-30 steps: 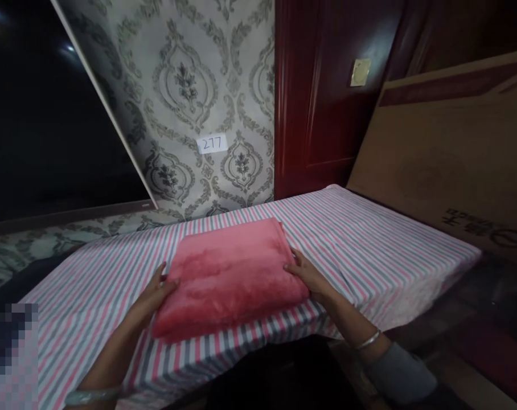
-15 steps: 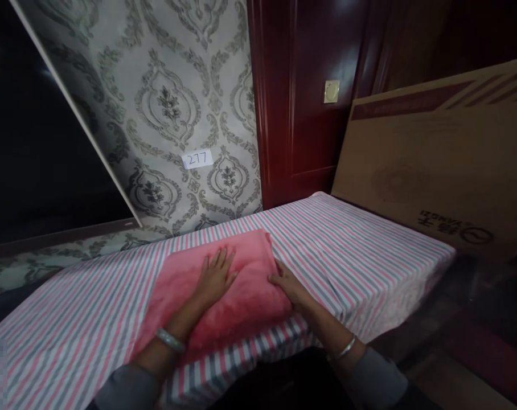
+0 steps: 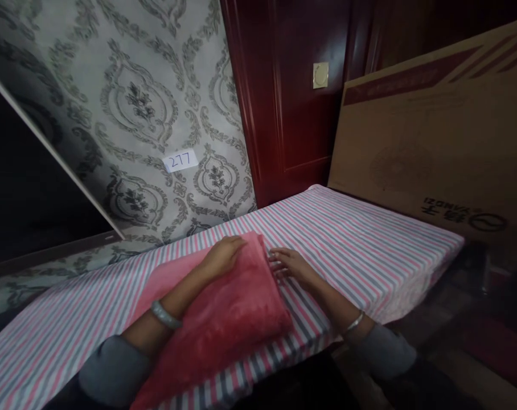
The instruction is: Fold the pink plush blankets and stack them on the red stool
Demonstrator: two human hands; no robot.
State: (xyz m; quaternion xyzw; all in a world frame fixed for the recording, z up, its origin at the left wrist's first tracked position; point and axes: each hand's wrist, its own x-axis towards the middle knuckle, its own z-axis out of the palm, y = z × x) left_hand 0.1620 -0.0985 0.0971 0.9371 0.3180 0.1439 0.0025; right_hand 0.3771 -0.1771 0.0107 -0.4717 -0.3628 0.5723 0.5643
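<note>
A folded pink plush blanket [image 3: 237, 307], its pile looking soft, lies on the striped cloth in the middle of the view. My left hand [image 3: 224, 256] is on its far part, near the far right corner, with the fingers drawn together and bent down onto the fabric; the fingertips are partly hidden. Just beyond the blanket's right edge, my right hand [image 3: 293, 266] hovers close to the layered fold with its fingers apart and nothing in them. Each wrist wears a silvery bangle.
The pink, grey and white striped cloth [image 3: 348, 233] covers the raised surface. Behind it are patterned wallpaper with a paper label [image 3: 180, 160] marked 277 and a dark red panel [image 3: 301, 131]. A large cardboard box [image 3: 412, 136] leans at the right; a dark screen [image 3: 32, 182] stands left.
My left hand has gone from lying flat with spread fingers to bent fingers farther toward the far right corner. My right hand has released the right edge. The view has shifted slightly.
</note>
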